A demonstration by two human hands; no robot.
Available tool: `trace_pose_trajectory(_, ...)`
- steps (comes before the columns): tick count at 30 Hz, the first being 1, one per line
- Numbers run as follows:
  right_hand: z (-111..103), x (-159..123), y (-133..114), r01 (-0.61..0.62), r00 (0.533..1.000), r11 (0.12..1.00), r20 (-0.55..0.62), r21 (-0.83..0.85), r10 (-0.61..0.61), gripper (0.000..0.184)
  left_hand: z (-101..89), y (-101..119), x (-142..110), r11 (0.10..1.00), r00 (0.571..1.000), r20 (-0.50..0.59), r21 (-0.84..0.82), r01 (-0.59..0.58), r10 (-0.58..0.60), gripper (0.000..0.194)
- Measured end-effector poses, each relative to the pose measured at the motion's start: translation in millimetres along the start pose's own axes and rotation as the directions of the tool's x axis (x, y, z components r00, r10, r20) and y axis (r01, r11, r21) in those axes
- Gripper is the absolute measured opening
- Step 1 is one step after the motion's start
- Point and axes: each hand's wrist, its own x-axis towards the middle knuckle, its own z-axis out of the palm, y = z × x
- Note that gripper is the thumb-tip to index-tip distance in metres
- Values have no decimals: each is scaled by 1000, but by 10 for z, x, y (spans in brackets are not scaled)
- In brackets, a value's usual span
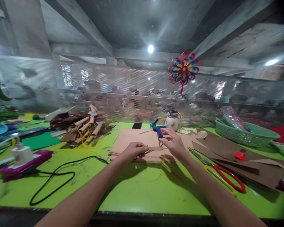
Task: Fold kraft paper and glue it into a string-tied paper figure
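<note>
My left hand [136, 150] is closed on a narrow brown paper strip [155, 148], with a bit of yellow thread at its fingers. The strip points right, towards my right hand [173, 142], whose thumb and fingers are bent near its far end. What those fingers pinch is too small to make out. Loose yellow thread [165, 166] hangs below them. A blue glue gun [158, 130] is right beside the right fingertips; whether they touch it cannot be told. Under both hands lies a stack of light brown paper sheets [125, 142].
Scissors [217, 173] and dark brown sheets [227, 154] lie right, before a green basket [246, 135]. A jar [171, 121] stands behind. Left are tied brown paper rolls [87, 126], a black cable [59, 171] and a purple power strip [26, 164]. A mesh screen [123, 91] closes the back.
</note>
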Motion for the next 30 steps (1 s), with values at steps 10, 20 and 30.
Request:
trace_pose_trajectory(10,73,-80,-96,-163,888,983,422,-82,182,35,36,36,-23,999,998,-69,-47,-18,15,33)
trace_pose_trajectory(20,86,-79,-40,-350,857,927,447,138,257,58,56,-21,10,988,997,-74,-151,-40,29,31)
trace_pose_trajectory(30,74,-64,-61,-232,881,970,440,76,177,30,35,18,-5,992,997,-79,-122,-5,-5,30)
